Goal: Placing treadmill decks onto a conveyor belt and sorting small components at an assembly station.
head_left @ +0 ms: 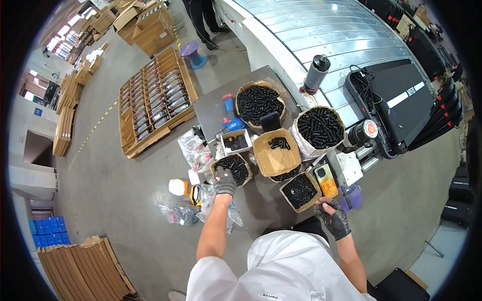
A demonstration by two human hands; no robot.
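The left hand (224, 181), in a fingerless glove, reaches into the near-left carton (247, 164) of black parts, while the right hand (332, 216) curls at the corner of the near-right carton (309, 204). Five more containers crowd the bench (208, 108): two large ones at the far side, one white box (245, 148), one tan carton (266, 160) and another mostly covered beneath it. One phone (327, 181) lies at right. Heaped parts defy counting; left fingertips are obscured, right ones too small to read, so whether either hand pinches a piece cannot be told.
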